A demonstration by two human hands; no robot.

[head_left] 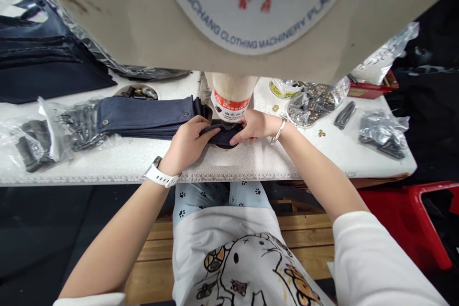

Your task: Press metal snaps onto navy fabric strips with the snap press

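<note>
Left hand [186, 146], right hand [253, 125] hold navy denim [224, 135]

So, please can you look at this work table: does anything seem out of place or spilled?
A few small metal studs lie loose on the white table, outside the clear plastic bag beside them, so they look spilled.

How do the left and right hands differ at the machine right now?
The left hand wears a white watch on its wrist, while the right hand wears a metal bangle. The left hand sits nearer the person, and the right hand sits closer to the machine's labelled column. Both hands rest on the same navy fabric.
</note>
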